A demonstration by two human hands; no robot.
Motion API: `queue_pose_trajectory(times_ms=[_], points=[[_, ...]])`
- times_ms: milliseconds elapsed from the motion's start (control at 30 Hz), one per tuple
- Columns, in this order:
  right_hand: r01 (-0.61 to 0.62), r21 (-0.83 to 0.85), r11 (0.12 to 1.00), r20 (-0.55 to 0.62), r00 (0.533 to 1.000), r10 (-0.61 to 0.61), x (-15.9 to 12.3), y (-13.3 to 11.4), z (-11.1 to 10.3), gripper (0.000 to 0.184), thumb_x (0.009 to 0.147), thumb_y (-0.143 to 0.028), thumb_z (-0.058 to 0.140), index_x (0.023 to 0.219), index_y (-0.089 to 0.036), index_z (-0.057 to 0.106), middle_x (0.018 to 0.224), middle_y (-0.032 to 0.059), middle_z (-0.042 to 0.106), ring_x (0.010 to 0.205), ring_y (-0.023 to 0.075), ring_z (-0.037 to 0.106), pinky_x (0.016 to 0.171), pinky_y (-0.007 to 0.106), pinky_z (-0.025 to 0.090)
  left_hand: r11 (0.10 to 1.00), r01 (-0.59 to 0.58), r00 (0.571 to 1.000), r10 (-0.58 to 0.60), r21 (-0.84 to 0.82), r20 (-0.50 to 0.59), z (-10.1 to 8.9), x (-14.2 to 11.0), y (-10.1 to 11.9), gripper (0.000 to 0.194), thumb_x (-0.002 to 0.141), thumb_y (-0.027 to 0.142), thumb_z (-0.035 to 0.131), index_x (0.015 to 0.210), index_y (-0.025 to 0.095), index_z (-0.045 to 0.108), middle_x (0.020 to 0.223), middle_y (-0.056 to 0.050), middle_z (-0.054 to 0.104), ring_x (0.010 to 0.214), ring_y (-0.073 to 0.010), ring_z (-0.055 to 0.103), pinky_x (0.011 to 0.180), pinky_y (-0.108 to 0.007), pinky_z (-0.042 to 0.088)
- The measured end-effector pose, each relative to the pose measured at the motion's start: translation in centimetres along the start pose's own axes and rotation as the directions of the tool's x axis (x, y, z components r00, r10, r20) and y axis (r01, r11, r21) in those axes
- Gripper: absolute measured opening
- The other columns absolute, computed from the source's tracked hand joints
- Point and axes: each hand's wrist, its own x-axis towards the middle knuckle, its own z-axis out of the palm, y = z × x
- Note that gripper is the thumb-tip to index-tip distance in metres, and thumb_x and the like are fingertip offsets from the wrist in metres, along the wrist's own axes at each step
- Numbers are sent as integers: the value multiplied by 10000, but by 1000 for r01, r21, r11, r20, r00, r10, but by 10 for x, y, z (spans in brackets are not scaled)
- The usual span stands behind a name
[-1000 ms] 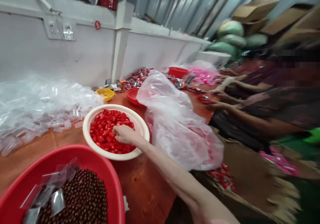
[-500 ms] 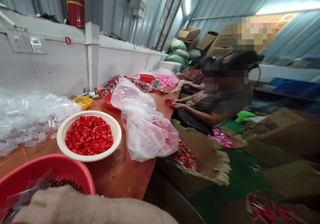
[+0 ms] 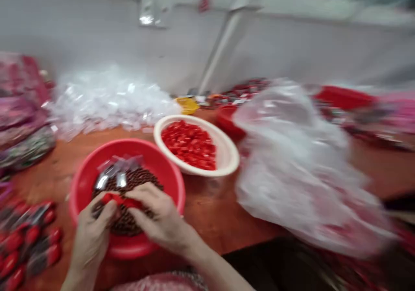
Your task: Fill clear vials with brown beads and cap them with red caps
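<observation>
Both my hands are over a red basin (image 3: pixel 128 143) that holds small brown beads (image 3: pixel 126 228) and a few clear plastic pieces (image 3: pixel 121 167). Thumb and fingers of my left hand (image 3: pixel 92 226) are closed on a red plastic piece (image 3: pixel 112 198); something dark shows just below it. My right hand (image 3: pixel 164 217) pinches a second red bit (image 3: pixel 132 203) beside it. Blur hides whether the two red parts are joined. Behind the basin, to the right, a white bowl (image 3: pixel 228 152) holds many small red plastic pieces (image 3: pixel 188 144).
Clear plastic pieces (image 3: pixel 113 98) are heaped along the wall. Red-ended filled items (image 3: pixel 29 235) lie at the left, near pink bags (image 3: pixel 22 96). A large translucent bag (image 3: pixel 298 174) covers the right side, by the table edge. A yellow basket (image 3: pixel 187 106) stands behind.
My view has swung left and down from the co-workers to the basin. Both hands now show, holding red plastic; before, only a blurred hand or arm showed at the bottom.
</observation>
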Motion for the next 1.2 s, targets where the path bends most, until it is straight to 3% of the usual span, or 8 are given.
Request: queue_pose_trajectory(times_ms=[100,200,367,600,767,933,1067,1200], points=[[-301,315,900,44,952,303,-8,5,-5,172,804,-197,667,972,-201,630,878,22,666,786,118,635,678,206,536,996,-84,991,79,41,105,13,5,21,235,830,359,662,811,129,621,665,33,510,632,-76,455,600,-199,362],[-423,463,779,63,892,447,-12,4,-6,231,733,-240,755,917,-204,621,809,6,679,648,102,623,555,182,532,991,-93,976,72,95,205,20,3,27,229,795,329,681,729,122,612,687,20,513,637,-83,453,598,-213,345],[-324,330,887,104,946,307,-14,1,-3,56,814,-209,681,868,-213,692,829,15,686,738,120,654,645,200,561,993,-38,970,10,109,242,23,-11,22,237,754,328,692,685,123,597,665,15,516,613,-90,462,587,-224,343],[-45,113,993,208,978,21,-18,3,-7,334,857,-73,579,1119,-275,630,1037,29,664,965,122,643,830,206,552,998,61,969,-68,35,239,20,-8,20,302,727,391,702,664,128,569,602,25,517,554,-78,445,538,-215,319],[-73,143,987,257,966,34,-19,2,-5,383,842,-75,600,1176,-263,604,1055,65,636,945,147,646,757,230,577,996,86,955,-71,-39,287,19,-5,21,361,680,442,747,643,122,584,614,9,563,573,-86,487,560,-216,357],[-173,230,958,157,978,139,-15,7,2,249,822,-111,641,1027,-250,660,932,43,663,841,142,661,695,223,586,982,168,949,-137,-87,283,19,-3,22,398,696,497,728,691,123,594,601,16,559,556,-79,501,558,-215,376],[-247,244,938,31,969,247,-11,10,1,200,802,-152,672,976,-247,691,906,40,692,800,150,679,678,232,592,956,251,945,-208,-151,252,21,-1,23,460,552,400,846,819,132,584,587,69,515,515,-51,464,529,-193,363],[-170,214,962,-22,984,179,-3,9,-2,260,789,-113,673,994,-271,696,921,16,705,847,143,674,743,236,580,956,269,942,-236,-116,240,26,4,23,488,508,359,871,745,153,497,576,93,475,501,-37,439,512,-180,351]])
